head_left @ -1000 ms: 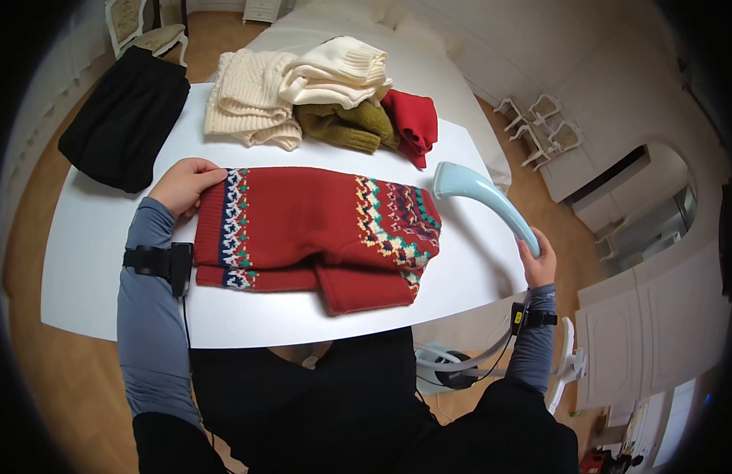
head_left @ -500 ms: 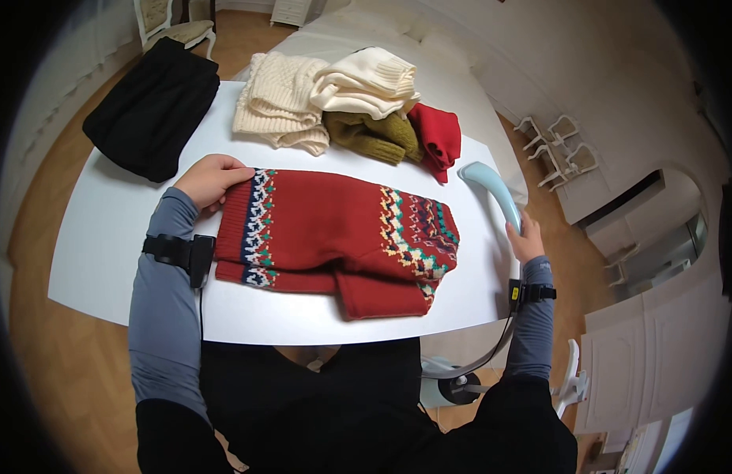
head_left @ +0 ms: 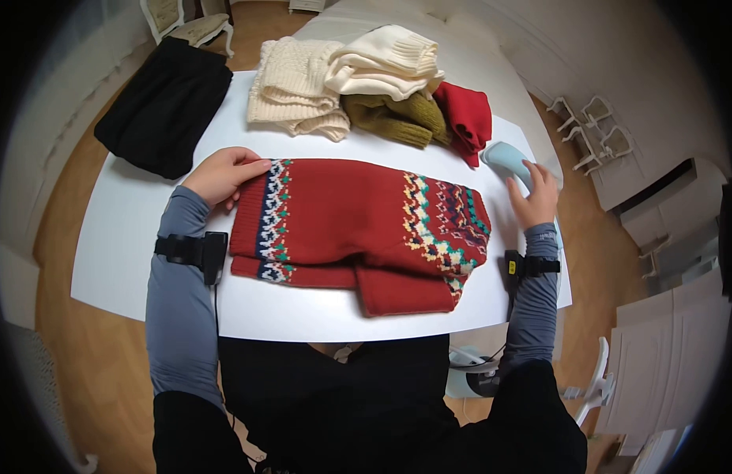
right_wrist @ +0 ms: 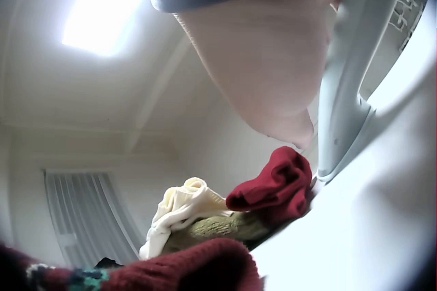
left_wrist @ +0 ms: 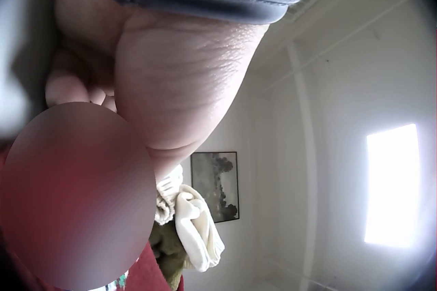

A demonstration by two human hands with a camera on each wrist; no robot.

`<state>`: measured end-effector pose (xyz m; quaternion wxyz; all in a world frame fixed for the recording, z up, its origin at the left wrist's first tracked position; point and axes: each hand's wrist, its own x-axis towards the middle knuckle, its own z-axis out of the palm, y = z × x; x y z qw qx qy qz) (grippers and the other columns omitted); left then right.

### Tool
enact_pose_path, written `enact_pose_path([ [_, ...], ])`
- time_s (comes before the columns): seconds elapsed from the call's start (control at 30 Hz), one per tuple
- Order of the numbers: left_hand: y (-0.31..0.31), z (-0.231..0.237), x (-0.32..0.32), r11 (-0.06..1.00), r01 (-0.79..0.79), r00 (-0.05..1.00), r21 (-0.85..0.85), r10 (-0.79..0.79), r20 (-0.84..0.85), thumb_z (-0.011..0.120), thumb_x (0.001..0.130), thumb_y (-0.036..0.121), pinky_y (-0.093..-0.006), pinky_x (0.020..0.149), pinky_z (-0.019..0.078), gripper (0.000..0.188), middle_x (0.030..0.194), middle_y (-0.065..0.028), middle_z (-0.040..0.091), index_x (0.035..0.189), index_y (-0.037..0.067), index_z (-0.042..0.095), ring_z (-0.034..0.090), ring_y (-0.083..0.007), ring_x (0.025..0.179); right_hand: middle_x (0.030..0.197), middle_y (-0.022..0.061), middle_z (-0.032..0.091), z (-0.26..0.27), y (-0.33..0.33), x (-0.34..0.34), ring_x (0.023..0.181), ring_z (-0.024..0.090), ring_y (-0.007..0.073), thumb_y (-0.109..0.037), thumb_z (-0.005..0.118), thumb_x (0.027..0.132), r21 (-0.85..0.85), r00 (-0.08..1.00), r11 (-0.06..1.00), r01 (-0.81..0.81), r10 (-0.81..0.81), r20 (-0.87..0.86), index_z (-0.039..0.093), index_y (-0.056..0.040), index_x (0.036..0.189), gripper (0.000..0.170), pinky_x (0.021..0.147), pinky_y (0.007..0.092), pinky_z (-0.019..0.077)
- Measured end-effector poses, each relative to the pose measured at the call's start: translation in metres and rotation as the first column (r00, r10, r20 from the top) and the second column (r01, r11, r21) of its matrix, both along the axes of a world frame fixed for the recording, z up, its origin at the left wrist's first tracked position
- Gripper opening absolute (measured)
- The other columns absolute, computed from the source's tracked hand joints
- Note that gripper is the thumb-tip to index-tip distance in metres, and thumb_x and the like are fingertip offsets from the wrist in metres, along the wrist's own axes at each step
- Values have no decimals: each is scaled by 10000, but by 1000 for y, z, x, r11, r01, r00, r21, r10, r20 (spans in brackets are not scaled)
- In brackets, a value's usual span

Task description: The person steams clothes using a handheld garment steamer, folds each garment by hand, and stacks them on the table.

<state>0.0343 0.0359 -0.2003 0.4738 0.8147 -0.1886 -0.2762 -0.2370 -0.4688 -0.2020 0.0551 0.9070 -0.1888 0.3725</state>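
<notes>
The red patterned sweater [head_left: 334, 209] lies folded on the white tabletop [head_left: 144, 261], midway along the near edge, its ribbed hem toward the left edge and its zigzag yoke toward the right edge. The left hand [head_left: 222, 178] pinches the hem at the sweater's far left corner, thumb on top. The right hand [head_left: 537, 200] holds the light blue handpiece [head_left: 506, 156] by its handle near the right edge — thumb and fingers on either side of it, the fingertips partly hidden. The wider head of the handpiece points toward the far edge, just beside a bright red garment [head_left: 464, 122].

Along the far edge sit more knits: a cream cable-knit piece [head_left: 291, 87], then a white ribbed knit [head_left: 385, 63] piled on an olive garment [head_left: 397, 120], with the bright red garment to their right. A black folded garment [head_left: 164, 110] lies across the left edge, toward the far left corner. Beyond that corner stands an upholstered chair [head_left: 196, 28] — and the left wrist view catches a framed picture [left_wrist: 215, 185] on the wall.
</notes>
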Motion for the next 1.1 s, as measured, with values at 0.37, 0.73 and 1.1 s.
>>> enact_pose_path([
  [0.37, -1, 2, 4, 992, 74, 986, 104, -89, 142, 697, 973, 347, -234, 628, 448, 348, 840, 14, 622, 1148, 47, 668, 530, -65, 684, 1174, 144, 658, -21, -23, -8, 1101, 644, 356, -372, 694, 810, 258, 922, 892, 371, -388, 15, 694, -176, 1232, 465, 927, 475, 524],
  [0.73, -167, 76, -40, 711, 560, 703, 425, -679, 212, 760, 912, 352, -376, 1119, 399, 682, 1401, -154, 589, 1454, 32, 499, 539, -269, 1312, 1259, 164, 615, -12, -26, -16, 1157, 634, 345, -167, 651, 876, 550, 950, 782, 293, -301, -78, 638, -185, 1346, 471, 1033, 421, 501],
  [1.1, -248, 75, -74, 533, 683, 710, 500, -644, -283, 891, 717, 66, -308, 980, 516, 716, 1166, -50, 723, 1353, -2, 569, 666, -133, 1020, 1245, 146, 625, -8, -32, -15, 1149, 658, 325, -207, 709, 900, 707, 952, 647, 285, -275, -132, 646, -261, 1366, 473, 1018, 417, 523],
])
